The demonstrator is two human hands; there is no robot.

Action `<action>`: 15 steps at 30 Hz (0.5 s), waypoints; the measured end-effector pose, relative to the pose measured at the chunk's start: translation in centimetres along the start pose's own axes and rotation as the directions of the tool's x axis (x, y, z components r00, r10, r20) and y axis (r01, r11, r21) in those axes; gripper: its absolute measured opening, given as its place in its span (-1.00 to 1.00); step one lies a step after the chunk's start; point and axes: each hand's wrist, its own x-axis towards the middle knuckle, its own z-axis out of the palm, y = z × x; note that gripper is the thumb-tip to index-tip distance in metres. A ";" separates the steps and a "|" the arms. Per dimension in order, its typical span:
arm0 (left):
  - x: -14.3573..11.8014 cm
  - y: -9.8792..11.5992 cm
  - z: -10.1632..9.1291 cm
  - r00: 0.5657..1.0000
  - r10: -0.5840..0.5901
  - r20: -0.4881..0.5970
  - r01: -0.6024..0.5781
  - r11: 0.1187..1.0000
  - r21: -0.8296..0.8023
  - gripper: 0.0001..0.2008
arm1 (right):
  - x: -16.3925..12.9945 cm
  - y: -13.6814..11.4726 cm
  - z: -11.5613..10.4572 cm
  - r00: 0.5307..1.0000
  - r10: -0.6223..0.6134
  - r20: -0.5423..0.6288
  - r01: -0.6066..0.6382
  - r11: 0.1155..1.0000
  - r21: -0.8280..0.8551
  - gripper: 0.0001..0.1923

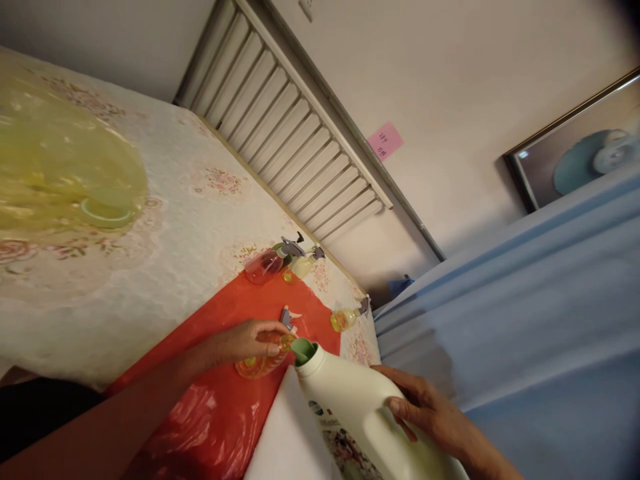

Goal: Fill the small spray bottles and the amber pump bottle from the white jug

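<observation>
Our left hand point(253, 337) is wrapping around a small clear bottle point(263, 362), steadying it on the red sheet point(210, 407) spread over the table point(165, 220). Our right hand point(430, 410) is gripping the white jug point(357, 407) by its side, tilting it so the green spout point(303, 349) is nearly touching the small bottle's neck. We are seeing three spray bottles point(280, 261) lying farther off, near the table's edge.

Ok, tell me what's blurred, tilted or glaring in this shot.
Head view: whole frame tilted; yellow basin at left smeared and out of focus; glossy glare on the red plastic sheet; left hand and white jug fairly sharp; top right corner darkly vignetted.
</observation>
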 end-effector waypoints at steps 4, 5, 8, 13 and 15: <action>0.0 0.0 0.1 1.000 -0.001 -0.007 0.001 1.000 -0.024 -0.58 | 0.0 -0.1 -0.1 1.000 -0.003 0.005 0.003 1.000 -0.009 -0.36; -0.1 0.1 0.1 1.000 -0.002 -0.008 0.001 0.999 -0.033 -0.58 | 0.0 -0.2 -0.1 1.000 -0.004 0.007 0.004 1.000 -0.012 -0.37; -0.1 0.1 0.1 1.000 -0.003 -0.003 0.002 0.999 -0.043 -0.58 | -0.1 -0.3 0.0 1.000 -0.009 0.011 0.009 1.000 -0.007 -0.37; 0.1 0.1 0.1 1.000 -0.008 0.007 0.008 0.999 -0.036 -0.58 | -0.1 -0.2 0.0 1.000 -0.009 0.000 0.009 1.000 0.003 -0.36; 0.1 0.1 0.0 1.000 -0.014 0.015 0.014 0.999 -0.031 -0.58 | -0.1 -0.1 0.0 1.000 -0.001 -0.001 0.001 1.000 0.009 -0.36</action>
